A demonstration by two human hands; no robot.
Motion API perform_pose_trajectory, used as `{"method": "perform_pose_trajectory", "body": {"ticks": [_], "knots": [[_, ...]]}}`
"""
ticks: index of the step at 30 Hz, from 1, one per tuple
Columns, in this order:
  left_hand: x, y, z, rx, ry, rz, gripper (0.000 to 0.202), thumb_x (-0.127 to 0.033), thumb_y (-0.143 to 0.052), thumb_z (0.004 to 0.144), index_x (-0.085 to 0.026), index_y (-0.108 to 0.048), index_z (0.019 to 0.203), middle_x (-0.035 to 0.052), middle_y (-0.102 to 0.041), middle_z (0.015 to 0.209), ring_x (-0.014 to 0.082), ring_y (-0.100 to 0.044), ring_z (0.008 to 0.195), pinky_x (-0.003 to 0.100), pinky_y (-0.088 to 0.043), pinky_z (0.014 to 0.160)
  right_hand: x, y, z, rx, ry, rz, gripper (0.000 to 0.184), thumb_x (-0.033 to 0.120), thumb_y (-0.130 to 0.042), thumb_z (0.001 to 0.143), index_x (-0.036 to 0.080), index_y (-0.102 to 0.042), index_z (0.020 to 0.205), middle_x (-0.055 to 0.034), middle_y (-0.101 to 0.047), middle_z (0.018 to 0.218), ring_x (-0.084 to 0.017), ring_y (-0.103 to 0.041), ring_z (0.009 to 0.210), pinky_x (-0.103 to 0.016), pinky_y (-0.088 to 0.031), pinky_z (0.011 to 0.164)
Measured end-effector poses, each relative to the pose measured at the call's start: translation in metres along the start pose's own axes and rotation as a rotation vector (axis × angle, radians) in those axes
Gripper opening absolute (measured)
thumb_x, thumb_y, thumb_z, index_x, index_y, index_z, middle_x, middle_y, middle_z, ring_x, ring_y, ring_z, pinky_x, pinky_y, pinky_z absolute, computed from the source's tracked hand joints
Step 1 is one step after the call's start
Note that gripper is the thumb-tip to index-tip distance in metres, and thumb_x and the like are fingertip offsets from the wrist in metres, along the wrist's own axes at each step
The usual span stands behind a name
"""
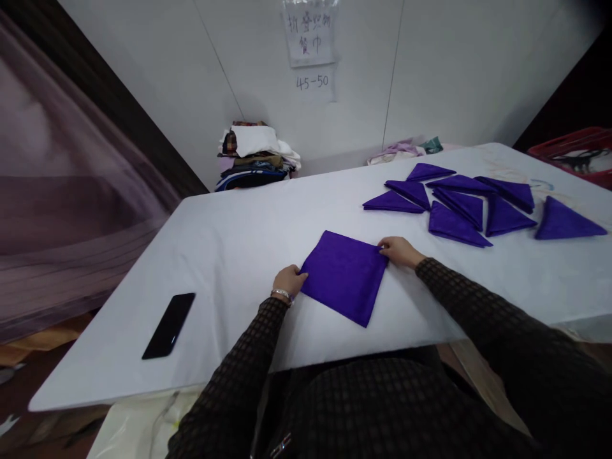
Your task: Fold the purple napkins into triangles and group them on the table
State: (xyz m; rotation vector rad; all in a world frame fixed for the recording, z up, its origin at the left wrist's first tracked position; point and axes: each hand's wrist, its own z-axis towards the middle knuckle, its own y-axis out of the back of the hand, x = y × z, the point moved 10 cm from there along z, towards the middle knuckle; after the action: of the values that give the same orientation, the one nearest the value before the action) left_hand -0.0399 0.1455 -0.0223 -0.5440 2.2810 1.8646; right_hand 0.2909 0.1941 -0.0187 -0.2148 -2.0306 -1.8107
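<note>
A purple cloth napkin (pixel 345 275), folded to a square, lies on the white table in front of me, turned so one corner points towards me. My left hand (pixel 289 280), with a bracelet at the wrist, pinches its left corner. The right corner is held between the thumb and fingers of my right hand (pixel 400 250). Beyond my right hand lie several purple napkins (pixel 459 223) folded into triangles, some overlapping. One folded triangle (pixel 568 220) sits apart at the far right.
A black phone (pixel 169 326) lies on the white table (pixel 229 255) at the left. Folded clothes (pixel 258 156) are stacked at the back edge, with more cloth (pixel 401 150) to their right. A red basket (pixel 574 150) stands at the right. Handwritten paper signs (pixel 310 35) hang on the wall.
</note>
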Motion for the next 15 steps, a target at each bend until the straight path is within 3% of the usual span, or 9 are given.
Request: {"method": "perform_pose_trajectory", "body": {"ticks": [4, 7, 9, 12, 15], "knots": [[-0.002, -0.017, -0.029, 0.007, 0.065, -0.352, 0.017, -0.029, -0.062, 0.076, -0.017, -0.059, 0.088, 0.002, -0.066, 0.073, 0.0156, -0.062, 0.068, 0.026, -0.046, 0.061, 0.014, 0.024, 0.048, -0.032, 0.06, -0.027, 0.028, 0.018, -0.058, 0.076, 0.012, -0.068, 0.101, -0.0066, -0.069, 0.087, -0.019, -0.061, 0.081, -0.026, -0.044, 0.074], [-0.012, -0.042, -0.049, 0.083, 0.137, -0.733, 0.039, -0.021, -0.06, 0.078, -0.017, -0.05, 0.115, 0.0003, -0.067, 0.075, 0.0132, -0.061, 0.061, 0.025, -0.049, 0.054, 0.033, 0.036, 0.074, -0.07, 0.112, -0.043, 0.032, 0.015, -0.056, 0.077, 0.009, -0.066, 0.107, -0.012, -0.068, 0.098, -0.023, -0.06, 0.093, -0.031, -0.043, 0.083], [-0.021, -0.051, -0.058, 0.107, 0.16, -0.897, 0.057, -0.018, -0.061, 0.077, -0.016, -0.039, 0.13, -0.0016, -0.066, 0.071, 0.0126, -0.06, 0.056, 0.026, -0.051, 0.051, 0.05, 0.035, 0.075, -0.082, 0.144, -0.054, 0.035, 0.016, -0.056, 0.078, 0.011, -0.064, 0.111, -0.0141, -0.065, 0.109, -0.026, -0.057, 0.103, -0.034, -0.041, 0.09], [-0.025, -0.054, -0.066, 0.105, 0.168, -1.01, 0.077, -0.017, -0.063, 0.076, -0.015, -0.024, 0.142, -0.0056, -0.06, 0.06, 0.0114, -0.056, 0.05, 0.027, -0.052, 0.049, 0.097, 0.014, 0.034, -0.079, 0.316, -0.009, 0.04, 0.023, -0.057, 0.081, 0.014, -0.059, 0.12, -0.0138, -0.059, 0.123, -0.027, -0.051, 0.114, -0.038, -0.037, 0.099], [-0.026, -0.056, -0.068, 0.121, 0.15, -1.074, 0.085, -0.02, -0.064, 0.075, -0.015, -0.017, 0.145, -0.0071, -0.057, 0.057, 0.0103, -0.053, 0.048, 0.026, -0.051, 0.049, 0.154, -0.027, -0.043, -0.005, 0.575, 0.122, 0.055, 0.032, -0.06, 0.08, 0.014, -0.049, 0.13, -0.0148, -0.054, 0.129, -0.026, -0.047, 0.12, -0.043, -0.034, 0.102]]}}
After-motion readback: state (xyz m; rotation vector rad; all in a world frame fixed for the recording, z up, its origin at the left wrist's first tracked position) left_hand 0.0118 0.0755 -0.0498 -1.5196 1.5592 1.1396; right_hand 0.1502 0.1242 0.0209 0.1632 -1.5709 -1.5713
